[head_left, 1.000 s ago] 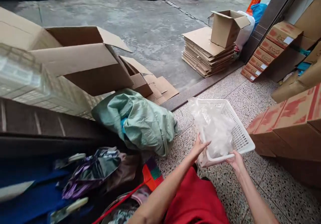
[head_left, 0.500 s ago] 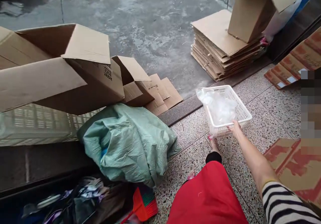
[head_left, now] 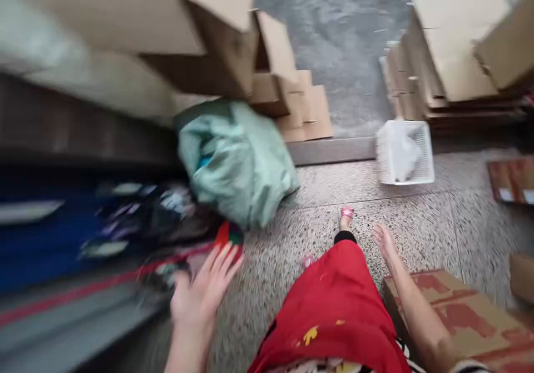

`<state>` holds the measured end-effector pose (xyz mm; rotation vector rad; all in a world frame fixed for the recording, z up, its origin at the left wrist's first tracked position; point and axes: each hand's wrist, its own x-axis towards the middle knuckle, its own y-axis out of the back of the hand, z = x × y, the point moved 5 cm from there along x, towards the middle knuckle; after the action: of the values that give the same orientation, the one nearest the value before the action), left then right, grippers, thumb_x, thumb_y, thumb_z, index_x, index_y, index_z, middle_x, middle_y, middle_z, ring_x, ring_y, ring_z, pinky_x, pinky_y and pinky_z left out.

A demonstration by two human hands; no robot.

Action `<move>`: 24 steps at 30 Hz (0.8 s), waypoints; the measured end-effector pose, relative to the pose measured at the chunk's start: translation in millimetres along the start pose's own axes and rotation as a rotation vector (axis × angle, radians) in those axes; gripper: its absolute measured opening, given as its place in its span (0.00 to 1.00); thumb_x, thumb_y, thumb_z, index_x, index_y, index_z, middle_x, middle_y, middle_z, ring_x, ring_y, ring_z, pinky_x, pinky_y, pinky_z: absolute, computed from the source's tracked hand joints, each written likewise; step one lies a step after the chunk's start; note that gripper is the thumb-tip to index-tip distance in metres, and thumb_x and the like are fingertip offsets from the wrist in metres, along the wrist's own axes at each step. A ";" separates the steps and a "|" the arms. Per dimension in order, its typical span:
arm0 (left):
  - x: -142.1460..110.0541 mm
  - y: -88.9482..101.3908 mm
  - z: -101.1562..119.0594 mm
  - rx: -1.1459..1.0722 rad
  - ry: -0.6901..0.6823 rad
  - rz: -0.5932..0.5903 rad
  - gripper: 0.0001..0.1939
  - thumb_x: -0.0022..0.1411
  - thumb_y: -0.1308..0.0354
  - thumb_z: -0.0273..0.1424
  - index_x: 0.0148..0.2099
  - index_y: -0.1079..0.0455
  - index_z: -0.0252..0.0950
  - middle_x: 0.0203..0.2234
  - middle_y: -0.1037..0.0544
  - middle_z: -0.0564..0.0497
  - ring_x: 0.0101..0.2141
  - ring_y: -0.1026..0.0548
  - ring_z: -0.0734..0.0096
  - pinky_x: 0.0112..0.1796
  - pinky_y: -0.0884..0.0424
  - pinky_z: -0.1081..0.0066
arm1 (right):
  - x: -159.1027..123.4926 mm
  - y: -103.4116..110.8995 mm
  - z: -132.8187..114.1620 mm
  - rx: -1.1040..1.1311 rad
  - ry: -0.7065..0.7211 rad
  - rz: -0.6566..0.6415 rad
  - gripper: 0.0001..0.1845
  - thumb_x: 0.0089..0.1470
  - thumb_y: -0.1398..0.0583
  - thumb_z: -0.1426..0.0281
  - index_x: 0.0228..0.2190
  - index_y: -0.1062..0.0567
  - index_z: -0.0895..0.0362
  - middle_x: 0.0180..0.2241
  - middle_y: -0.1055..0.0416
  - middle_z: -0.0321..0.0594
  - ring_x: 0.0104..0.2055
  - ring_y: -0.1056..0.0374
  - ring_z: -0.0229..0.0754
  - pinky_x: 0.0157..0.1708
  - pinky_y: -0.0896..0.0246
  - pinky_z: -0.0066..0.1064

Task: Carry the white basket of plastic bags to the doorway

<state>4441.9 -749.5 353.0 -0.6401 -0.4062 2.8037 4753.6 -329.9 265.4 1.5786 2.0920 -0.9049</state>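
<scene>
My left hand (head_left: 204, 289) is held out with its fingers spread and nothing in it. It is nearest to a red-handled broom (head_left: 227, 235), whose orange-red and green head shows just beyond my fingertips. My right hand (head_left: 386, 242) is empty too, its fingers loosely apart, in front of my red apron (head_left: 329, 300). Past that hand a white plastic basket (head_left: 426, 150) stands on the speckled floor by the dark sill. Clear plastic bags (head_left: 404, 153) lie inside it. The basket and my right hand are apart.
A bulging green sack (head_left: 246, 161) sits at the left. Open cardboard boxes (head_left: 225, 44) stand behind it. Flattened cartons (head_left: 459, 44) are stacked beyond the sill (head_left: 334, 150) at the right. A printed carton (head_left: 463, 312) lies by my right forearm.
My right hand has let go of the white basket and drawn back towards me. My left hand has come into view at the lower left. The view has turned and tipped downward.
</scene>
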 end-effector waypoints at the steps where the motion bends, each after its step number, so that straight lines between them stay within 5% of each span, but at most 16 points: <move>1: -5.8 6.4 6.6 -0.210 -0.020 -0.038 0.52 0.67 0.68 0.70 0.72 0.33 0.39 0.73 0.33 0.38 0.72 0.36 0.48 0.72 0.41 0.42 | -17.1 -29.4 13.9 -0.034 -0.015 -0.135 0.31 0.71 0.48 0.49 0.58 0.25 0.61 0.62 0.26 0.57 0.65 0.30 0.52 0.66 0.37 0.46; 4: 4.0 52.4 33.6 -0.625 -0.082 -0.237 0.56 0.71 0.77 0.66 0.72 0.33 0.29 0.73 0.34 0.32 0.73 0.37 0.46 0.71 0.42 0.40 | -90.7 -146.7 64.5 -0.074 -0.056 -0.643 0.43 0.65 0.50 0.35 0.58 0.22 0.56 0.65 0.27 0.55 0.68 0.31 0.54 0.69 0.38 0.49; 7: 5.4 152.4 42.6 -0.785 -0.169 -0.299 0.56 0.70 0.74 0.68 0.68 0.29 0.28 0.72 0.34 0.32 0.72 0.36 0.42 0.68 0.36 0.40 | -191.6 -260.9 142.7 -0.222 -0.082 -0.976 0.44 0.63 0.50 0.34 0.60 0.22 0.52 0.69 0.31 0.51 0.72 0.36 0.54 0.73 0.44 0.53; 10: -28.0 266.6 25.6 -0.895 -0.266 -0.280 0.56 0.71 0.73 0.68 0.67 0.28 0.28 0.71 0.32 0.33 0.71 0.34 0.43 0.66 0.32 0.43 | -295.5 -337.2 247.7 -0.438 -0.112 -1.186 0.43 0.66 0.55 0.35 0.62 0.24 0.50 0.72 0.35 0.47 0.74 0.38 0.53 0.75 0.45 0.53; 14: -82.0 409.9 -5.9 -1.036 -0.334 -0.258 0.56 0.71 0.73 0.68 0.71 0.31 0.27 0.70 0.30 0.32 0.71 0.33 0.42 0.65 0.31 0.44 | -403.9 -389.3 397.8 -0.580 -0.252 -1.395 0.44 0.68 0.58 0.36 0.62 0.24 0.51 0.72 0.34 0.46 0.74 0.37 0.50 0.76 0.47 0.49; 18: -115.2 537.6 -38.3 -1.173 -0.399 -0.191 0.56 0.71 0.73 0.68 0.72 0.32 0.29 0.69 0.29 0.33 0.69 0.31 0.42 0.66 0.32 0.45 | -470.8 -419.8 529.3 -0.676 -0.397 -1.472 0.45 0.69 0.59 0.37 0.62 0.24 0.54 0.70 0.31 0.47 0.73 0.35 0.50 0.76 0.48 0.47; 24: -138.1 684.1 -120.1 -1.196 -0.393 0.128 0.50 0.73 0.67 0.66 0.75 0.36 0.34 0.70 0.29 0.35 0.68 0.28 0.48 0.69 0.35 0.49 | -529.5 -457.0 680.4 -0.887 -0.566 -1.491 0.46 0.69 0.58 0.37 0.61 0.23 0.58 0.67 0.28 0.49 0.71 0.34 0.52 0.75 0.45 0.47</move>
<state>4503.6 -1402.1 85.0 -0.2535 -2.2192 2.5123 4423.4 -1247.4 228.7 -0.7591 2.3707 -0.4431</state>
